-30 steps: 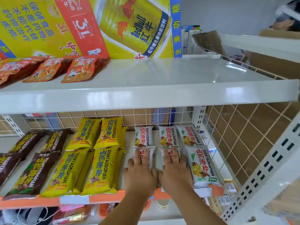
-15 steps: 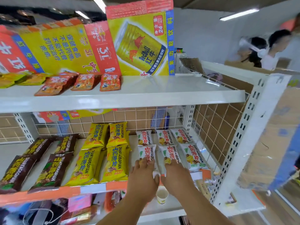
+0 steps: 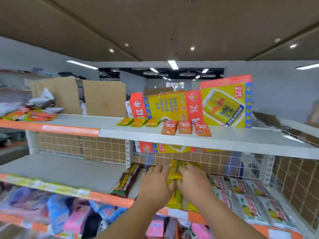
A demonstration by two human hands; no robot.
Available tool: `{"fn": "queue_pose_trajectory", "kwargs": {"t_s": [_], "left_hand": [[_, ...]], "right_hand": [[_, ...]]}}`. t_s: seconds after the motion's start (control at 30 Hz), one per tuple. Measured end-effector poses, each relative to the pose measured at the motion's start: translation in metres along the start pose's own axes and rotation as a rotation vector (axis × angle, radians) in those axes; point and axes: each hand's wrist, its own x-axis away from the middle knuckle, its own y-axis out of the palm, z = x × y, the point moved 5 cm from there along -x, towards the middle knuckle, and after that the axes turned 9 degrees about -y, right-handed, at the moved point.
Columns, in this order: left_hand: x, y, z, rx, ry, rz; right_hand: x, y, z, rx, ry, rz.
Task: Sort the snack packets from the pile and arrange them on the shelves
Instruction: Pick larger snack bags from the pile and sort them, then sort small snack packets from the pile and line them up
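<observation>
My left hand (image 3: pixel 155 184) and right hand (image 3: pixel 194 183) lie side by side, low in the centre of the frame. Their fingers are fairly straight and pressed flat on the yellow packets (image 3: pixel 174 175) on the middle shelf (image 3: pixel 69 171), and neither grips anything. The packets run lengthwise away from me, under and between both hands, equally near each. Brown packets (image 3: pixel 127 181) lie just left, white packets (image 3: pixel 250 195) right.

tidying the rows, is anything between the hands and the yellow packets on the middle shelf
Nothing visible does. The left hand and the right hand rest directly on the yellow packets. The brown packets lie to their left and the white packets to their right, both off to the sides.
</observation>
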Motion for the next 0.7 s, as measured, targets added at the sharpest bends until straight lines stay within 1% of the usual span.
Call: {"fn": "queue_pose_trajectory", "kwargs": {"t_s": [0.2, 0.33, 0.5, 0.7], "left_hand": [[0.029, -0.108, -0.136, -0.073, -0.208, 0.152], [0.046, -0.165, -0.213, -0.127, -0.33, 0.276], [0.054, -0.209, -0.283, -0.163, -0.452, 0.337], [0.037, -0.228, -0.349, -0.219, -0.528, 0.379]], "right_hand": [[-0.056, -0.042, -0.156, -0.096, -0.281, 0.128], [-0.08, -0.066, -0.244, -0.174, -0.439, 0.189], [-0.112, -0.073, -0.314, -0.274, -0.551, 0.259], [-0.168, -0.053, -0.367, -0.318, -0.632, 0.284]]}}
